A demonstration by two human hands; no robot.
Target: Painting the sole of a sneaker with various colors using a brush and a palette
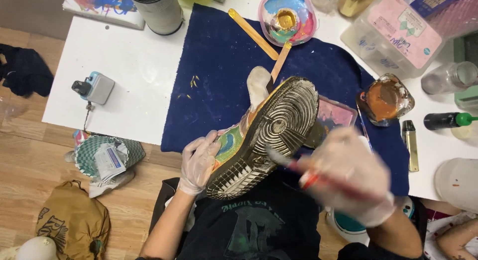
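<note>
Sole up, here's the sneaker (266,135), tipped over my lap at the near edge of the dark blue cloth (219,66), its gold-painted tread facing me and the rainbow-coloured side turned left. My left hand (199,163), gloved, is wrapped around that side near the heel, fingers curled on and gripping. My right hand (348,175), gloved too and blurred with motion, is closed around a red-handled brush (294,165), the bristle end right against the tread below the round pattern. I'd judge the shoe light and fairly stiff through the sole, softer in the upper, and slippery wherever the paint looks wet, so the upper's side by the heel is the safest hold, off the gold. Beyond the toe, two wooden stir sticks (254,33) lie on the cloth, with a round paint dish (288,17) holding gold past them. Right of the shoe sits a jar of brown-orange liquid (386,98). Left of the shoe, off the cloth, a small grey gadget (97,88) rests on the white table (139,76).
</note>
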